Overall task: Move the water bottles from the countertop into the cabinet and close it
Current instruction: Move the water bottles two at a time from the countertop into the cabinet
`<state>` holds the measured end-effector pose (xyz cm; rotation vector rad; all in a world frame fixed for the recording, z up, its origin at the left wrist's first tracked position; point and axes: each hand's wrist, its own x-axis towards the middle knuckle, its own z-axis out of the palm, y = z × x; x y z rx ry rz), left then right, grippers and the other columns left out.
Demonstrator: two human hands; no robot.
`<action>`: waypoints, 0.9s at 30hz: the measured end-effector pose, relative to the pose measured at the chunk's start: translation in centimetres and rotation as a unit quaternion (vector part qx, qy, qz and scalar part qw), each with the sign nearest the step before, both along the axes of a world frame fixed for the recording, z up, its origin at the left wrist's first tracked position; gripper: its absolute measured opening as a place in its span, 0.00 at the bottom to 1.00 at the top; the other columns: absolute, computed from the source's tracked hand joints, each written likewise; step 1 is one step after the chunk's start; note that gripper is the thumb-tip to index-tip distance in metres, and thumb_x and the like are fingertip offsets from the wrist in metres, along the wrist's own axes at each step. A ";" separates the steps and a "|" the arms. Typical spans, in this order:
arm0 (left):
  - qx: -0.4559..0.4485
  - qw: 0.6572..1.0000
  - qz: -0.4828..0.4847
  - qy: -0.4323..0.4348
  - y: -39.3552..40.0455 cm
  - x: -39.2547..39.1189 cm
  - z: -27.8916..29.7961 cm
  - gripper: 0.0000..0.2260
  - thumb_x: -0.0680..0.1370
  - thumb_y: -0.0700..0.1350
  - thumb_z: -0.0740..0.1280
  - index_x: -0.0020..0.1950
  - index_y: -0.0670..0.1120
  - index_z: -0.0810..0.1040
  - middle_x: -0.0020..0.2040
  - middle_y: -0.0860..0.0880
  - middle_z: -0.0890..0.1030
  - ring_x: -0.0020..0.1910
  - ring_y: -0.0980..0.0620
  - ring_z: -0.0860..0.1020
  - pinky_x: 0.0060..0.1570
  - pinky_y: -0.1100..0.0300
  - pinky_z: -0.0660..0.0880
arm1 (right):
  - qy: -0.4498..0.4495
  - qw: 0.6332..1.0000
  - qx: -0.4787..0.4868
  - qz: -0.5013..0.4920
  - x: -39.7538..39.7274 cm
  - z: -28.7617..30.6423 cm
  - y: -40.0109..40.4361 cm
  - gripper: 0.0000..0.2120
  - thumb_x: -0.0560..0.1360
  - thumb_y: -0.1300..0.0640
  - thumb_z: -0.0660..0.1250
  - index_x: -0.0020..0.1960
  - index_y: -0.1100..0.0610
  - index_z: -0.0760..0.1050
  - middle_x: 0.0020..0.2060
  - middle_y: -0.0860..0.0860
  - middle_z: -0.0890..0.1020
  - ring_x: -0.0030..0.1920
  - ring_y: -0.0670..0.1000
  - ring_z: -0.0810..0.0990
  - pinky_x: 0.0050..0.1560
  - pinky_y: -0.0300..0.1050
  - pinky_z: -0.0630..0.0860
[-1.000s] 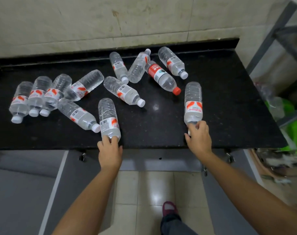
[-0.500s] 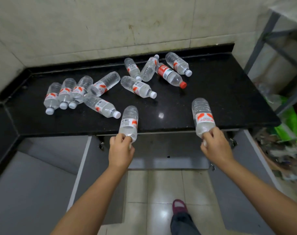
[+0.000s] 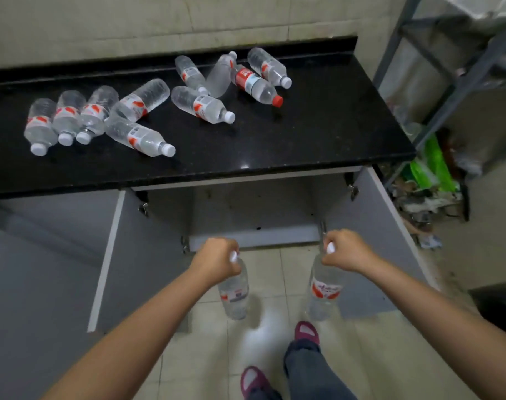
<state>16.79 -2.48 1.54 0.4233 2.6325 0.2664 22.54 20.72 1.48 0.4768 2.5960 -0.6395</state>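
Observation:
My left hand [image 3: 217, 262] grips the neck of a clear water bottle [image 3: 235, 293] that hangs down in front of the open cabinet [image 3: 254, 215]. My right hand [image 3: 345, 251] grips a second bottle [image 3: 325, 290] by its neck the same way. Both bottles hang above the floor, just outside the cabinet's opening. Several more clear bottles [image 3: 139, 137] lie on their sides on the black countertop [image 3: 318, 134], one of them with a red cap and red label [image 3: 256, 86].
Both grey cabinet doors stand swung open, the left door [image 3: 147, 255] and the right door [image 3: 370, 241] flanking my hands. A metal rack [image 3: 453, 82] with green bags and clutter stands at the right. My feet in red slippers [image 3: 306, 332] are on the tiled floor.
Both hands have lifted their bottles off the countertop's front edge and lowered them in front of the open cabinet. The bottles now hang neck-up. My view has tilted down.

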 end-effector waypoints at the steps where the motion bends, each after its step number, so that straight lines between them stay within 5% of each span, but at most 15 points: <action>1: -0.013 1.000 -0.011 -0.016 0.6 0.4 -1.5 0.16 0.73 0.42 0.67 0.60 0.44 0.78 0.60 0.43 0.79 0.60 0.44 0.76 0.55 0.57 0.74 | -0.015 1.000 -0.002 0.003 0.3 -1.2 0.2 0.12 0.70 0.60 0.69 0.53 0.64 0.78 0.54 0.61 0.80 0.58 0.58 0.76 0.49 0.43 0.72; 4: -0.029 0.997 -0.032 -0.057 2.8 0.7 -5.4 0.16 0.73 0.42 0.67 0.60 0.43 0.76 0.60 0.42 0.78 0.59 0.44 0.76 0.54 0.59 0.73 | -0.051 0.998 -0.019 0.011 0.5 -4.9 1.1 0.05 0.71 0.62 0.67 0.42 0.54 0.73 0.55 0.60 0.79 0.56 0.56 0.76 0.43 0.39 0.66; 6: -0.033 0.997 -0.024 -0.070 4.6 -0.1 -7.5 0.16 0.73 0.42 0.67 0.61 0.42 0.76 0.60 0.42 0.77 0.59 0.43 0.76 0.54 0.58 0.72 | -0.068 0.997 -0.025 0.014 -0.2 -7.5 1.9 0.13 0.70 0.63 0.67 0.34 0.51 0.65 0.52 0.58 0.75 0.53 0.56 0.75 0.44 0.37 0.65; 9: -0.006 0.997 0.022 -0.069 7.4 -2.5 -10.6 0.15 0.72 0.41 0.67 0.58 0.41 0.76 0.57 0.41 0.78 0.57 0.42 0.76 0.52 0.58 0.73 | -0.053 0.999 -0.008 0.006 -2.5 -10.6 3.6 0.05 0.71 0.65 0.65 0.46 0.59 0.74 0.53 0.58 0.71 0.57 0.59 0.75 0.51 0.44 0.73; 12: 0.047 0.994 0.079 -0.067 9.3 -5.1 -14.1 0.08 0.70 0.40 0.69 0.49 0.43 0.78 0.48 0.42 0.79 0.51 0.42 0.77 0.43 0.57 0.70 | -0.051 0.999 0.000 -0.002 -5.4 -14.7 4.5 0.13 0.73 0.66 0.63 0.58 0.64 0.73 0.60 0.60 0.70 0.59 0.58 0.73 0.56 0.44 0.74; 15: 0.112 0.982 0.139 -0.052 10.4 -7.7 -18.8 0.07 0.69 0.36 0.71 0.43 0.43 0.75 0.41 0.46 0.74 0.42 0.48 0.72 0.40 0.63 0.63 | -0.044 0.999 0.010 -0.017 -8.6 -19.1 5.2 0.15 0.74 0.66 0.62 0.61 0.63 0.72 0.63 0.60 0.69 0.62 0.59 0.71 0.60 0.46 0.73; 20: 0.164 0.971 0.174 -0.025 11.6 -13.3 -27.7 0.08 0.69 0.35 0.72 0.47 0.39 0.79 0.43 0.47 0.75 0.43 0.50 0.71 0.42 0.65 0.62 | -0.012 0.999 0.022 -0.028 -14.1 -27.5 6.4 0.16 0.75 0.63 0.64 0.62 0.63 0.72 0.63 0.59 0.70 0.63 0.58 0.71 0.59 0.45 0.73; 27: 0.157 0.979 0.132 0.015 13.2 -20.1 -41.1 0.13 0.70 0.39 0.72 0.53 0.40 0.80 0.52 0.40 0.83 0.53 0.40 0.79 0.49 0.56 0.74 | 0.046 0.998 0.023 -0.026 -20.1 -40.0 6.7 0.15 0.71 0.62 0.67 0.57 0.62 0.76 0.60 0.61 0.74 0.59 0.59 0.76 0.55 0.43 0.74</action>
